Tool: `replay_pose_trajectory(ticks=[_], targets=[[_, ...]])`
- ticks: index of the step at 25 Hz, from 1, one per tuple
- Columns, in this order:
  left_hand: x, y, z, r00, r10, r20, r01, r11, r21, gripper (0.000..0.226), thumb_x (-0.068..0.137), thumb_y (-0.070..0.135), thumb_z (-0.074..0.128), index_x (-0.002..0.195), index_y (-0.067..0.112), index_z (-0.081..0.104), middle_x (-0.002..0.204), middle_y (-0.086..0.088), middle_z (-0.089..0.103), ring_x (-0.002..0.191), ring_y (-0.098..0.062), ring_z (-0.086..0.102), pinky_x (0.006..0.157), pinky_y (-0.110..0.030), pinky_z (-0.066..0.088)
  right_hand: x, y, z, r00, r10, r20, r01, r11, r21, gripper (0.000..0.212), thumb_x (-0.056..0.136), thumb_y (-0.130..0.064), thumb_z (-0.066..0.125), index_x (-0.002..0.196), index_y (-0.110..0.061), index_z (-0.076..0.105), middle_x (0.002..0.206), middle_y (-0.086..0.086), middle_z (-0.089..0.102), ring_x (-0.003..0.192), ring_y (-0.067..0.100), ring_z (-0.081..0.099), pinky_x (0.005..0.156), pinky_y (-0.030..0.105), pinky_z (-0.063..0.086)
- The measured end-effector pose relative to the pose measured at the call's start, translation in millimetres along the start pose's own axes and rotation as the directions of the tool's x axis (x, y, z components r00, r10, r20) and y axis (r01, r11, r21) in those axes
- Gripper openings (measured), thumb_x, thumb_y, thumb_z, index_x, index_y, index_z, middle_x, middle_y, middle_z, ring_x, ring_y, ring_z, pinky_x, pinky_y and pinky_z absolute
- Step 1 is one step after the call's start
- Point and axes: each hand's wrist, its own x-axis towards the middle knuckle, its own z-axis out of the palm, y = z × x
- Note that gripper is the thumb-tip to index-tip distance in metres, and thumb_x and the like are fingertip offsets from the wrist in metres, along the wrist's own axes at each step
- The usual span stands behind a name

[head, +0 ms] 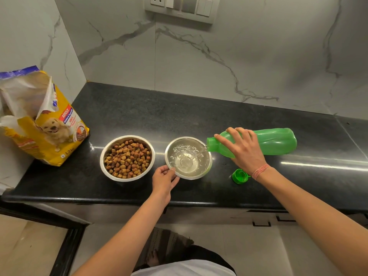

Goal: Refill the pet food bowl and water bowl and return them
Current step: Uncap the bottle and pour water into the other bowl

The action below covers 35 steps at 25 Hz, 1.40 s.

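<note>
Pouring under way on black stone counter; marble wall behind, switch plate at top.

Pet food bag, yellow, stands open at the counter's left end against the side wall. Legible print: "ADULT" on a red band, "100%" below it, "1.2 kg" near the base; dog photo on the front. Smaller text unreadable.

Green bottle lies tipped near horizontal, mouth at the right rim of the water bowl, thin stream entering. No label visible on it.

Food bowl, steel, filled with brown kibble, sits near the front edge, just left of the water bowl; rims close, contact not resolvable.

Right hand: palm down over the bottle's neck end, fingers wrapped around it; thread band at wrist.

Left hand: pinching the water bowl's near-left rim, thumb on top.

Green cap lies loose by the front edge, beside the right wrist.
</note>
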Motion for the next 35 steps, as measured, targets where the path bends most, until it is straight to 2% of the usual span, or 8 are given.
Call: replay_pose_trajectory(ticks=[16, 19, 23, 27, 29, 30, 32, 35], targets=[[-3.0, 0.8, 3.3, 1.000, 0.000, -0.027, 0.000, 1.000, -0.002, 0.027, 0.096, 0.007, 0.062, 0.122, 0.004, 0.057, 0.120, -0.017, 0.067, 0.110, -0.025, 0.067, 0.090, -0.038, 0.057, -1.1, 6.0, -1.0, 0.996, -0.042, -0.080, 0.040, 0.999, -0.026, 0.079, 0.079, -0.002, 0.065, 0.147, -0.031, 0.038, 0.133, 0.015, 0.051, 0.117, 0.037, 0.050, 0.096, 0.050, 0.038], [-8.6, 1.5, 1.9, 0.999, -0.022, -0.035, 0.021, 0.999, -0.028, 0.027, 0.096, 0.010, 0.062, 0.122, 0.004, 0.058, 0.119, -0.016, 0.067, 0.109, -0.024, 0.067, 0.091, -0.037, 0.056, -0.4, 5.9, -1.5, 0.996, -0.036, -0.080, 0.036, 0.999, -0.003, 0.079, 0.079, -0.007, 0.068, 0.147, -0.032, 0.038, 0.133, 0.014, 0.051, 0.117, 0.036, 0.050, 0.096, 0.049, 0.038], [-25.1, -10.5, -6.4, 0.996, -0.064, -0.068, 0.062, 0.997, -0.035, 0.016, 0.100, 0.025, 0.057, 0.108, 0.011, 0.061, 0.103, -0.009, 0.062, 0.097, -0.020, 0.063, 0.085, -0.035, 0.057, -3.2, 0.5, -2.1, 0.993, 0.110, -0.048, -0.099, 0.976, 0.192, 0.087, 0.069, -0.030, 0.082, 0.146, -0.032, 0.040, 0.133, 0.010, 0.050, 0.116, 0.032, 0.050, 0.095, 0.046, 0.041], [-51.1, -40.0, 5.3, 0.998, -0.059, -0.025, 0.063, 0.977, 0.204, 0.012, 0.101, 0.018, 0.055, 0.103, 0.011, 0.063, 0.088, -0.007, 0.059, 0.082, -0.017, 0.060, 0.078, -0.030, 0.057, -5.0, 1.2, -5.2, 0.932, 0.363, 0.022, -0.321, 0.792, 0.518, 0.097, 0.063, -0.036, 0.087, 0.146, -0.030, 0.038, 0.133, 0.006, 0.050, 0.118, 0.028, 0.052, 0.097, 0.044, 0.046], [-60.3, -50.9, 24.9, 0.993, 0.032, 0.113, -0.081, 0.883, 0.462, 0.010, 0.099, 0.018, 0.057, 0.103, 0.013, 0.065, 0.092, -0.005, 0.064, 0.084, -0.015, 0.062, 0.077, -0.026, 0.057, -13.4, 15.0, -3.3, 0.862, 0.498, 0.092, -0.446, 0.661, 0.604, 0.101, 0.062, -0.041, 0.087, 0.146, -0.029, 0.034, 0.139, 0.003, 0.049, 0.122, 0.027, 0.051, 0.097, 0.045, 0.044], [-62.5, -53.9, 38.4, 0.969, 0.094, 0.227, -0.214, 0.777, 0.592, 0.010, 0.098, 0.018, 0.059, 0.103, 0.016, 0.066, 0.095, -0.002, 0.066, 0.087, -0.014, 0.063, 0.080, -0.026, 0.056, -19.8, 25.2, -1.3, 0.820, 0.562, 0.112, -0.496, 0.599, 0.628, 0.101, 0.062, -0.045, 0.087, 0.146, -0.029, 0.033, 0.141, 0.002, 0.048, 0.123, 0.026, 0.050, 0.097, 0.045, 0.044], [-60.7, -59.3, 71.8, 0.881, 0.152, 0.449, -0.464, 0.470, 0.751, 0.014, 0.094, 0.020, 0.062, 0.108, 0.019, 0.065, 0.102, 0.003, 0.065, 0.094, -0.012, 0.062, 0.088, -0.028, 0.052, -35.4, 48.5, 3.5, 0.725, 0.672, 0.148, -0.563, 0.456, 0.689, 0.101, 0.062, -0.047, 0.087, 0.146, -0.025, 0.034, 0.142, 0.003, 0.047, 0.125, 0.026, 0.050, 0.100, 0.046, 0.044], [-45.9, -70.5, 132.8, 0.754, 0.132, 0.643, -0.654, 0.057, 0.755, 0.037, 0.090, 0.023, 0.066, 0.125, 0.017, 0.057, 0.124, -0.003, 0.057, 0.111, -0.021, 0.057, 0.098, -0.038, 0.048, -71.0, 79.4, 12.3, 0.586, 0.774, 0.241, -0.634, 0.253, 0.731, 0.101, 0.062, -0.045, 0.088, 0.145, -0.023, 0.034, 0.142, 0.003, 0.046, 0.129, 0.024, 0.048, 0.106, 0.043, 0.042]])
